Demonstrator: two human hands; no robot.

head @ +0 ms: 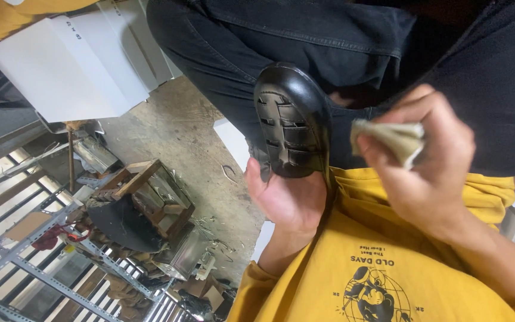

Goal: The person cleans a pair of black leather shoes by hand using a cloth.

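Cupping a black shoe (293, 119) sole-up, the left hand (287, 200) steadies it while the right hand (430, 173) pinches a folded cloth (391, 138).

Yellow tee (388, 262) w/ black round graphic print on front, short sleeves. Dark jeans (305, 42), visible seams + stitching. Left hand (287, 200) & right hand (427, 161) both bare, no gloves, forearms uncovered.

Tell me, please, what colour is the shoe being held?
Glossy black shoe, sole included, seen in the head view.
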